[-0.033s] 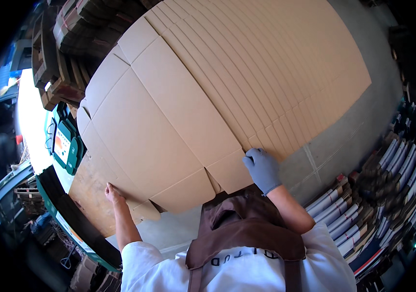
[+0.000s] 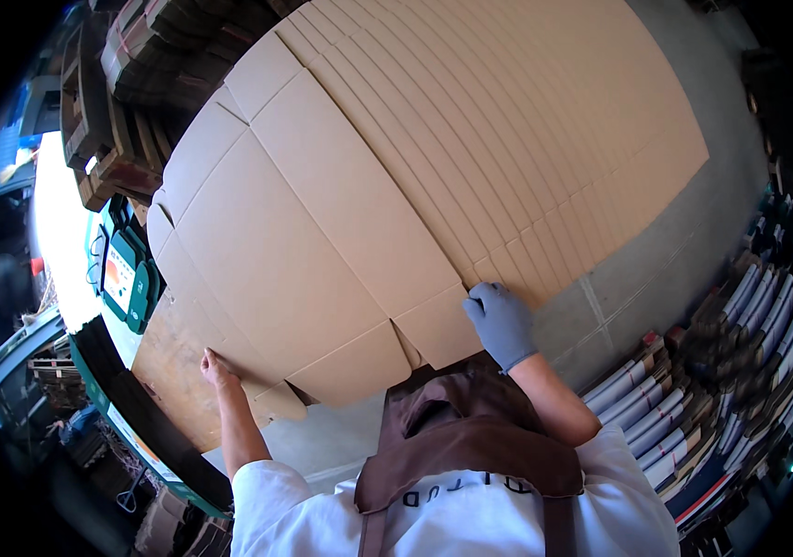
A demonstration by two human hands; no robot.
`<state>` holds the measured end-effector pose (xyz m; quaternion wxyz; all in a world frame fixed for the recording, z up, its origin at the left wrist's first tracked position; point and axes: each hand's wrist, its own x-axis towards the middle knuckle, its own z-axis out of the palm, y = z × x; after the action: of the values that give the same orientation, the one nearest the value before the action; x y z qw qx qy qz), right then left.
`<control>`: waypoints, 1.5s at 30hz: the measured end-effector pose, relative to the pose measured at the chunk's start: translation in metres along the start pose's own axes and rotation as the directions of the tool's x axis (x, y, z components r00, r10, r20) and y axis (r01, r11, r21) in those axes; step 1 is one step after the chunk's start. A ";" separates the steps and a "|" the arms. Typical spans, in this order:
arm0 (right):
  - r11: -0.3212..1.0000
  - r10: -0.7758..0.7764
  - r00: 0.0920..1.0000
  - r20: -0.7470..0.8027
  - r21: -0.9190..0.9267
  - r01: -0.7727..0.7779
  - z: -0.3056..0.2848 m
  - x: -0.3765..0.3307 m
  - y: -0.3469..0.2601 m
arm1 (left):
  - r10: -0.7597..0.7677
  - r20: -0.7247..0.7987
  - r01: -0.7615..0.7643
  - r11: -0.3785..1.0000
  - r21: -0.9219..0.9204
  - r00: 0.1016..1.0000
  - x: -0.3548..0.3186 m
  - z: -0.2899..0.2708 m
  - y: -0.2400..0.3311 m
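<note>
Gloved right hand (image 2: 500,322) pinches the near flap of the flattened cardboard box (image 2: 313,251), bare left hand (image 2: 217,369) pressing its lower-left edge; that uneven, edge-only hold risks the sheet buckling or sliding off the stack (image 2: 545,139) beyond.

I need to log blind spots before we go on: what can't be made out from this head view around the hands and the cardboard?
- Left hand: fingertips hidden under the edge of the top cardboard sheet.
- Right hand: gloved; its palm side on the sheet is hidden.
- How many sheets lie in the fanned stack: edges too fine to count.
- Green device: too small to identify.
- Surface under the cardboard: covered.
</note>
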<state>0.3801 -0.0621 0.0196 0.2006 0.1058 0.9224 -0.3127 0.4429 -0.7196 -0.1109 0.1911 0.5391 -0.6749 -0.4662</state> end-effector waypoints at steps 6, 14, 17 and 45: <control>0.996 -0.030 0.999 -0.020 -0.089 0.028 -0.001 -0.002 -0.005 | 0.103 -0.074 -0.079 0.958 0.275 0.992 -0.006 0.003 0.013; 1.000 0.025 0.997 -0.069 -0.008 -0.025 0.000 -0.003 0.007 | 0.469 0.852 -0.913 0.408 0.024 0.232 -0.237 0.168 0.154; 1.000 -0.019 0.981 -0.194 -0.013 0.017 -0.015 -0.003 0.015 | 0.402 0.880 -0.924 0.168 -0.344 -0.254 -0.317 0.212 0.184; 0.999 0.014 0.978 -0.207 -0.047 -0.024 -0.022 -0.001 0.040 | 0.127 0.871 -0.878 -0.133 -0.460 -0.475 -0.396 0.277 0.211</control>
<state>0.3873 -0.0171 0.0150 0.1091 0.1417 0.9446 -0.2752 0.2533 -0.2472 0.0258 -0.1689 -0.4333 -0.8791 -0.1047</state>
